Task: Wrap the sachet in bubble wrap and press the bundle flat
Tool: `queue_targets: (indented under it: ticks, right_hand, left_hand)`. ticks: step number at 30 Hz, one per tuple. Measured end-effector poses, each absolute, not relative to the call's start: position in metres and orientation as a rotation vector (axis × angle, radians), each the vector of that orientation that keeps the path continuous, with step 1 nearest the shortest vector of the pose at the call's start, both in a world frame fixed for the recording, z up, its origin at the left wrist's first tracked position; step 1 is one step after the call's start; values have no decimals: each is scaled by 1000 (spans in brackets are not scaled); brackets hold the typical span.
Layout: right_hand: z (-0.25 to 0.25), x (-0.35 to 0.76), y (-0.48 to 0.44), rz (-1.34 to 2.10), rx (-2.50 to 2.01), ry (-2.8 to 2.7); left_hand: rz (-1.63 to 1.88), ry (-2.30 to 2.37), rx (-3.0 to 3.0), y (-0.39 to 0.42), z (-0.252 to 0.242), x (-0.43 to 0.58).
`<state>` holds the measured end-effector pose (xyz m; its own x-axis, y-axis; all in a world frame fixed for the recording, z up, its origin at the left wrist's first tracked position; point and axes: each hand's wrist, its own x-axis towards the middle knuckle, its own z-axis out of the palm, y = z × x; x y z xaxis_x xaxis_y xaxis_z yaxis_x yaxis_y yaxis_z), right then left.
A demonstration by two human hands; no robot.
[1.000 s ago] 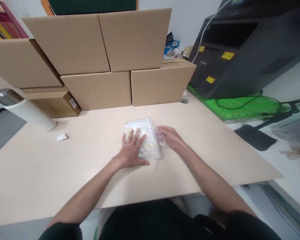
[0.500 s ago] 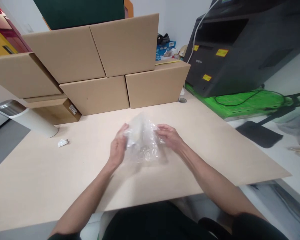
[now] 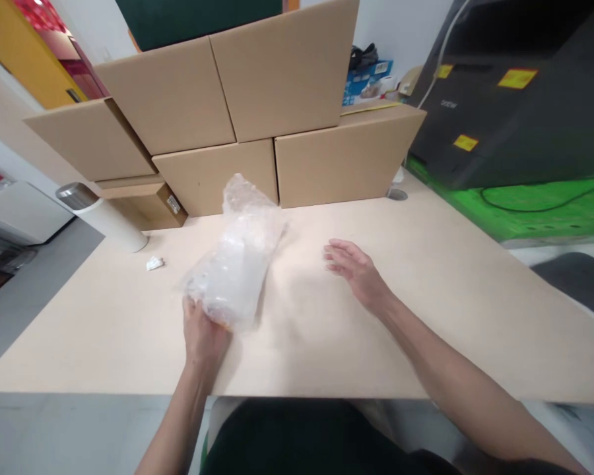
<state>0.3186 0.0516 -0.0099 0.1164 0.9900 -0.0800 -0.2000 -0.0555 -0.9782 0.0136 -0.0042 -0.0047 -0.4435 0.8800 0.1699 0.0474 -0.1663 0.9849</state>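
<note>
A crinkled clear plastic bag [image 3: 240, 254], perhaps bubble wrap, stands out from my left hand [image 3: 204, 333], which grips its lower left end. The fingers there are partly hidden under the plastic. A small orange patch shows at the bag's bottom edge; I cannot make out what it is. Over the table to the right, my right hand [image 3: 356, 269] is apart from the bag, fingers stretched out and nothing in them. The bag's upper end reaches in front of the cardboard boxes.
Stacked cardboard boxes [image 3: 287, 72] line the back of the pale table [image 3: 307, 356]. A white bottle with a steel cap [image 3: 111, 224] and a crumpled white scrap [image 3: 155, 263] are at the left. A dark printer [image 3: 495, 112] stands on a green surface [image 3: 539, 211] at right.
My right hand has let go of the plastic and moved right. The left hand has drawn the bag left and nearer, and the bag now stretches out longer. The view has shifted too.
</note>
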Motion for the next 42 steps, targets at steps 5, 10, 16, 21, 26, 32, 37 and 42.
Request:
queue_targets:
  ticks: [5, 10, 16, 21, 26, 32, 37, 42]
  right_hand:
    - [9, 292, 30, 1255, -1066, -1353]
    - [31, 253, -4, 1105, -884, -1886]
    - [28, 246, -12, 1001, -975, -1575]
    - [11, 297, 1, 1095, -1129, -951]
    - [-8, 323, -1, 1180, -1231, -684]
    - [-10, 326, -6, 1169, -1241, -623]
    - [-22, 340, -10, 1171, -1337, -636]
    - [-23, 351, -22, 782, -1579, -966]
  left_hand:
    - [1668, 1520, 1202, -28, -11, 12]
    - [1542, 1509, 1640, -40, -3, 37]
    - [1631, 1446, 1648, -38, -5, 33]
    - [1267, 1886, 1707, -44, -19, -7]
    - [949, 1874, 2305, -41, -17, 8]
    - [1324, 1902, 1999, -29, -13, 8]
    - [1468, 2115, 1382, -46, -19, -48]
    - [1324, 2579, 1669, -67, -17, -54]
